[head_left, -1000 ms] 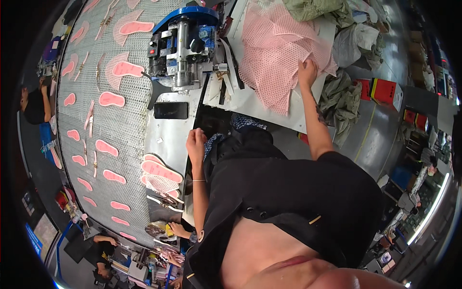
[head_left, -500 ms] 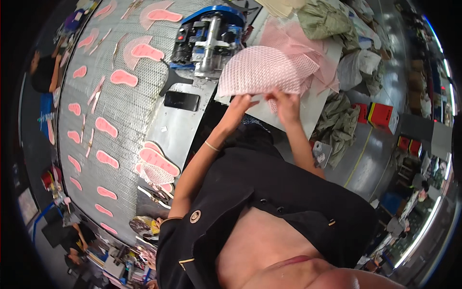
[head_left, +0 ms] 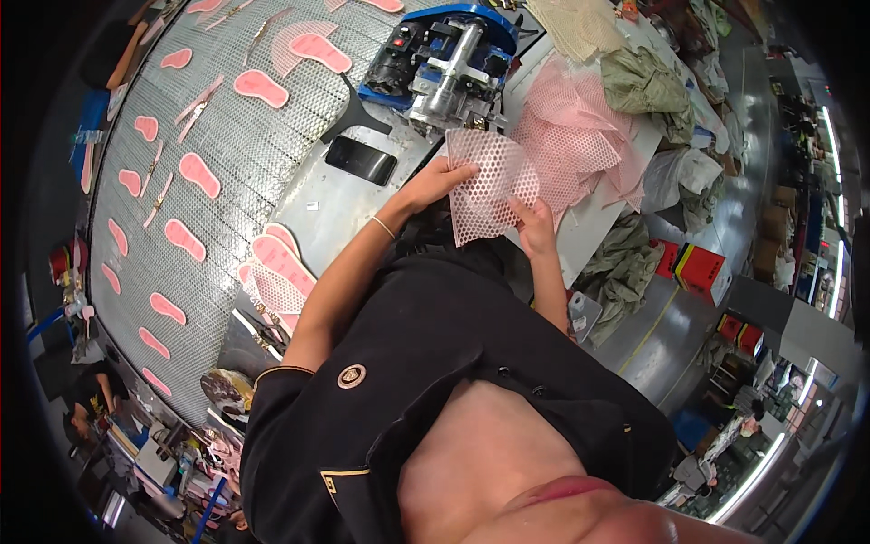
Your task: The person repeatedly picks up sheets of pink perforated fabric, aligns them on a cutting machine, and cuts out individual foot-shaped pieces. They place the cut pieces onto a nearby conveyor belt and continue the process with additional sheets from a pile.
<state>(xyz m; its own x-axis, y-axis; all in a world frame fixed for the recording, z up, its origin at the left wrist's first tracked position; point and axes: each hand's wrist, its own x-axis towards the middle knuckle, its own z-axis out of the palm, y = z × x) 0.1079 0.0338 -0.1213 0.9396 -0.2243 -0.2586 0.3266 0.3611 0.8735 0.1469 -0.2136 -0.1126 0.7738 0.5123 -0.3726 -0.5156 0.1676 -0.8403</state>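
Left hand (head_left: 441, 181) and right hand (head_left: 536, 227) pinch the pink mesh sheet (head_left: 489, 186) between fingertips; likely light, floppy; best held by its edges.

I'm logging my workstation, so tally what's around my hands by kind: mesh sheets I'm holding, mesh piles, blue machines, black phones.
pink mesh sheet, held by the left hand and the right hand: 1
pile of pink mesh sheets: 1
blue machine: 1
black phone: 1
Total: 4
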